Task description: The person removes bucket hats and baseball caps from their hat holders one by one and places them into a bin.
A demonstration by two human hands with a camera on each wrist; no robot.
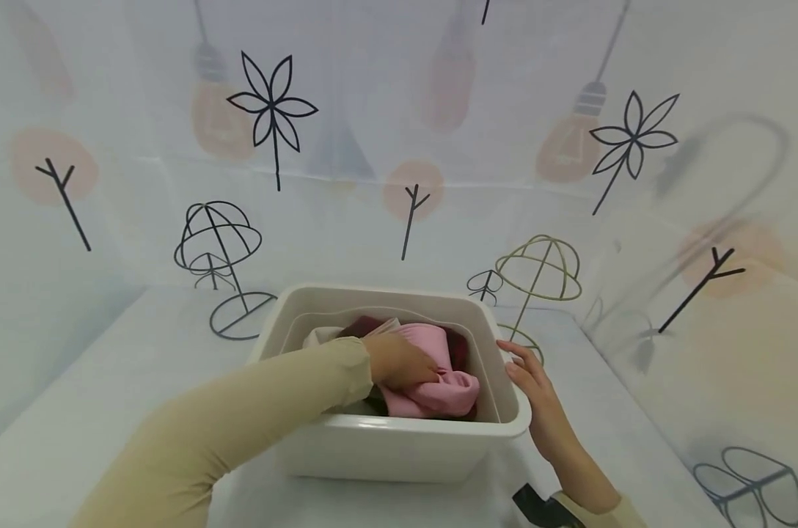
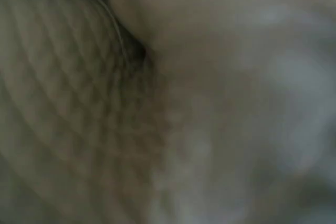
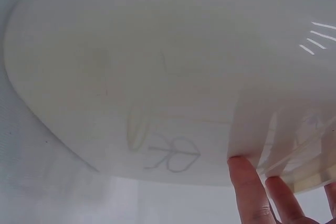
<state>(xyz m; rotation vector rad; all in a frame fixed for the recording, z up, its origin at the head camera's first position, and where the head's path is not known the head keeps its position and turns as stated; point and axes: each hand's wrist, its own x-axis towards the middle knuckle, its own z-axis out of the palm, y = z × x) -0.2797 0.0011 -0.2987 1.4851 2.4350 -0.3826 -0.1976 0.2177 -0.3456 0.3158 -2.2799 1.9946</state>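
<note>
A white plastic tub [image 1: 379, 447] stands on the table with crumpled cloths inside. My left hand [image 1: 402, 361] reaches in over its front rim and pinches a pink cloth [image 1: 448, 400], which gathers in folds at the fingertips; part of the fingers is hidden in the fabric. Under and around it lie a dark red cloth [image 1: 458, 350] and an off-white cloth [image 1: 321, 336]. On the outside, my right hand [image 1: 537, 396] rests against the tub's right rim with fairly straight fingers. In the right wrist view, fingertips [image 3: 244, 179] touch the tub's glossy outer wall. Blurred sleeve fabric and skin fill the left wrist view.
A white cloth covers the table [image 1: 148, 381]. Behind it hangs a pale backdrop [image 1: 346, 220] printed with line-drawn flowers, twigs and bulbs. A black strap [image 1: 544, 508] sits by the right wrist.
</note>
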